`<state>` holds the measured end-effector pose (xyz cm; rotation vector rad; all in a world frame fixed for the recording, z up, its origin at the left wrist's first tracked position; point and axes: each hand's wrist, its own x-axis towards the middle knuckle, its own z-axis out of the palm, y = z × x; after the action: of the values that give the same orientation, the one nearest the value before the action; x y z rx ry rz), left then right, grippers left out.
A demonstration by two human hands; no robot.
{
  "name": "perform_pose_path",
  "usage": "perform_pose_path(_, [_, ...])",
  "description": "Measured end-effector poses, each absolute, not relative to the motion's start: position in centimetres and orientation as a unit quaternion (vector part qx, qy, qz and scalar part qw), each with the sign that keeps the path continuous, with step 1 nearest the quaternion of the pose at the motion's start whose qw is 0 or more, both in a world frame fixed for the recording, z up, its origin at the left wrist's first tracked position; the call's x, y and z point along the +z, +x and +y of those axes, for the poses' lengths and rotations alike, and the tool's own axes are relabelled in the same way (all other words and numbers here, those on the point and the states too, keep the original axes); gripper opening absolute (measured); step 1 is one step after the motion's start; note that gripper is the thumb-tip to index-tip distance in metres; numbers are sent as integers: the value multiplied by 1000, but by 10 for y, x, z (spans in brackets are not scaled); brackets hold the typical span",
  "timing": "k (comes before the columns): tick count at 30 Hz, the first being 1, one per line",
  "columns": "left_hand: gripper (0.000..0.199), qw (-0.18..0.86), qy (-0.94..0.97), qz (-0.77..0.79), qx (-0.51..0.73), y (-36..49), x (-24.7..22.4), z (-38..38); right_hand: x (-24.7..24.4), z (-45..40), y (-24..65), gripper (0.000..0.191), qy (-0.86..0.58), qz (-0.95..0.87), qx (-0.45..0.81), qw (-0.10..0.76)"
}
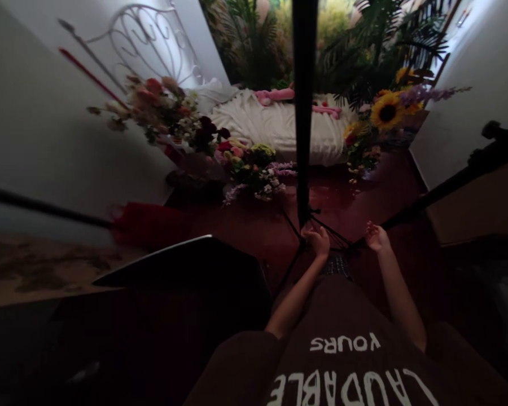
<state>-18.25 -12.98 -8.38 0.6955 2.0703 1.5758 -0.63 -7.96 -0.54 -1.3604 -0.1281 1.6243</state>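
A black tripod stand point(303, 113) rises through the middle of the head view, its thin legs spread low down. My left hand point(319, 240) is at the foot of the pole, just under a small knob, with the fingers closed around the lower part and the thumb raised. To the right, my right hand point(377, 237) is held in the air, palm turned inward. Its fingers are loosely bent and apart, with nothing visible in them. A second black pole point(432, 194) slants down behind that hand.
Flower bunches point(254, 166) and sunflowers point(387, 110) flank a white draped bench point(262, 124) with pink toys point(275, 96). At the left are a dark panel point(186, 265), a red cloth point(144, 223) and a white metal scroll frame point(146, 39). The floor point(245, 225) is dark red.
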Motion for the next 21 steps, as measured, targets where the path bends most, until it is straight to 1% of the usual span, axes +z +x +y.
perform_pose_path(2, [53,254,270,730,573,-166,-80,-122,2,-79,19,12,-569,-52,614,544])
perform_pose_path(3, [51,272,287,713,579,-156,-76,-117,7,-79,31,14,-574,-44,584,572])
perform_pose_path(6, [39,345,367,622,599,-121,-56,-94,26,-79,60,25,-579,-24,507,638])
perform_pose_path(8, [36,386,460,533,596,-95,-38,-76,40,-79,73,32,-579,-40,483,656])
perform_pose_path(11, [38,394,599,406,567,-56,-8,-47,55,-80,84,36,-596,-97,474,641])
perform_pose_path(14, [42,391,673,333,532,-23,16,-27,58,-79,91,31,-624,-152,465,610])
perform_pose_path(17, [43,407,702,338,478,-5,27,-15,54,-77,100,25,-639,-186,452,593])
perform_pose_path(21, [34,395,723,379,422,-1,28,-9,52,-75,117,24,-631,-250,468,565])
